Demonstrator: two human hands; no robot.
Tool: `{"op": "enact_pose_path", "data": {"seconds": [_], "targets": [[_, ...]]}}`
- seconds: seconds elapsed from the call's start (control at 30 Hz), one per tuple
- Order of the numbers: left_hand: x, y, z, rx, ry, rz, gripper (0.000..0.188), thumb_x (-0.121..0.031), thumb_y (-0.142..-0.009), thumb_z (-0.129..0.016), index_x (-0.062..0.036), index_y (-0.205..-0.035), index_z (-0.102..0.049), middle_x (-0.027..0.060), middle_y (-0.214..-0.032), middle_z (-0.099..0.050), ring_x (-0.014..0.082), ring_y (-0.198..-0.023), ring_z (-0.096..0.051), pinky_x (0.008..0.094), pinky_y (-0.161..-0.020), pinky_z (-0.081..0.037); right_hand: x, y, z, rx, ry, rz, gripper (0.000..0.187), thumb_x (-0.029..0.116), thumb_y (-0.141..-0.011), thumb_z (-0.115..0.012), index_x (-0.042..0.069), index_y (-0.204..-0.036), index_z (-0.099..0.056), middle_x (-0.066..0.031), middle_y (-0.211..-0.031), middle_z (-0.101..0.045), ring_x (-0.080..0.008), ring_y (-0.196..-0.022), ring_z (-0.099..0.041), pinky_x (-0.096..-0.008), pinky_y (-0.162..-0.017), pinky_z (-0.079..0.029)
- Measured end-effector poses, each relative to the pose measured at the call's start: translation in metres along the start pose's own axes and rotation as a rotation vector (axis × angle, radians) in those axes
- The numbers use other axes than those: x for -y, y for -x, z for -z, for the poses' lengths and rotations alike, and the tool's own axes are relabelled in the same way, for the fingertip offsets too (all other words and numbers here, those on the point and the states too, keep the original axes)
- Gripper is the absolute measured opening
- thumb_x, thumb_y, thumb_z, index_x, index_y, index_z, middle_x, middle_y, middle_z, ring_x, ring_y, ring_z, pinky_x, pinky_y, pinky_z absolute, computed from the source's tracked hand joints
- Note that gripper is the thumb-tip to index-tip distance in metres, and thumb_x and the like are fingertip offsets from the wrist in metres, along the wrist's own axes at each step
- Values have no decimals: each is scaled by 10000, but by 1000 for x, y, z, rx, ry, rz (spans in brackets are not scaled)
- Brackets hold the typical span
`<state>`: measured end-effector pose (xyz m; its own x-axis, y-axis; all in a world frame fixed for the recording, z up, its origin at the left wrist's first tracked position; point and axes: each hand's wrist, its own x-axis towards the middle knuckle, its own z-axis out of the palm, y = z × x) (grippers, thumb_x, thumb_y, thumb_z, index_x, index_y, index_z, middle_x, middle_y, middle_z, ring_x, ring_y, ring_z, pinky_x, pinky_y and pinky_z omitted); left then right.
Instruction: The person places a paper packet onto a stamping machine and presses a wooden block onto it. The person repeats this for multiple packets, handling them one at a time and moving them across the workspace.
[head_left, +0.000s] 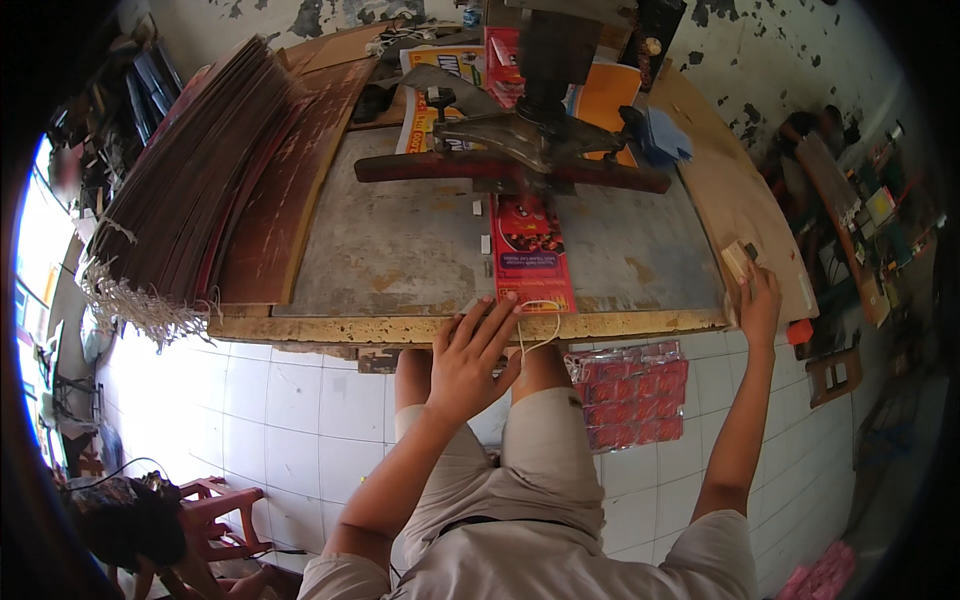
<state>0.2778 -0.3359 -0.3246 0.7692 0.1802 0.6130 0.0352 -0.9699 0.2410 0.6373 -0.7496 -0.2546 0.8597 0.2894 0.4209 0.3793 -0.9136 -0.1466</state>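
My left hand (pixel 472 355) lies at the front edge of the work table, its fingers stretched out over the near end of a red printed card (pixel 532 265). A loop of white cord (pixel 557 312) hangs at that end, beside my fingertips. The card runs back under the dark metal press head (pixel 545 140) with its long crossbar. At the right side of the table, my right hand (pixel 757 305) has its fingers closed on a small pale wooden block (pixel 737 262) with a dark piece on it. My palm hides part of the grip.
A thick stack of dark sheets with white cords (pixel 190 170) stands at the left on a brown board (pixel 290 215). Blue sheets (pixel 662 135) lie at the back right. Packed red items (pixel 635 400) rest on the floor below. Another person (pixel 120 525) sits at lower left near a red stool (pixel 222 515).
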Motion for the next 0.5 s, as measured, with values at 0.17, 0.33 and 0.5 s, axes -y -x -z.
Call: {"op": "enact_pose_path", "data": {"seconds": [0.17,0.33,0.5], "targets": [[-1,7,-25,-117,-84,8,726,-293,-873,-810,-191,-1579,-674,-55,-1692,-615,186,-1508,-562,433,-1242,-322,-22,-4,-2,-61,-239,111,412,246,-1152,-676,12,-1491,-677,-210,-1469,-686,-393,-1405,-647,-470,-1209,-487],[4,11,-28,-145,-120,-10,695,-293,-871,-799,-208,-1554,-701,-68,-1679,-628,174,-1492,-571,409,-1228,-334,48,29,4,-179,-538,219,392,282,-1157,-701,5,-1434,-707,-160,-1443,-718,-332,-1387,-669,-404,-1216,-470],[4,11,-27,-146,-138,-4,635,-301,-911,-770,-220,-1539,-721,-72,-1656,-650,167,-1469,-590,389,-1218,-344,160,87,20,1,-663,401,353,160,-1078,-775,50,-1411,-733,-139,-1456,-711,-326,-1382,-675,-434,-1183,-523]]}}
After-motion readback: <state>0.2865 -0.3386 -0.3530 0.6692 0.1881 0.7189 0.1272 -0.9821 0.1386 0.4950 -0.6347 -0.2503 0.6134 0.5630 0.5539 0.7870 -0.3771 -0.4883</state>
